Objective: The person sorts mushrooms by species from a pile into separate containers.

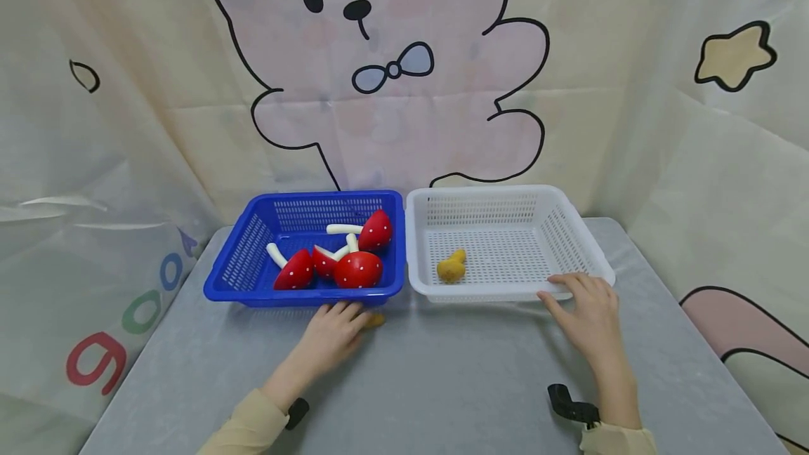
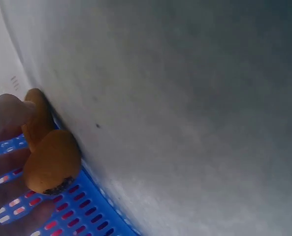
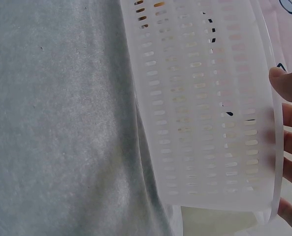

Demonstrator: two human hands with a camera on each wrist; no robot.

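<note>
My left hand [image 1: 338, 335] is at the front of the blue basket [image 1: 218, 295], low beside its wall. It pinches a yellow-brown mushroom-shaped toy [image 2: 52, 160], the thumb on its narrower end and the fingers behind it; in the head view the hand covers most of this toy [image 1: 376, 320]. My right hand [image 1: 588, 307] holds the front rim of the white basket [image 1: 480, 293] near its right corner, fingers over the edge. Inside that basket lies another yellow-brown mushroom-shaped toy [image 1: 451, 269]. Several red toy mushrooms [image 1: 358, 270] with white dots and white stems lie in the blue basket.
Both baskets stand side by side at the back of a table with a grey cover [image 1: 442, 385]. Behind them hangs a curtain [image 1: 588, 41] with a printed bear, which also runs down both sides.
</note>
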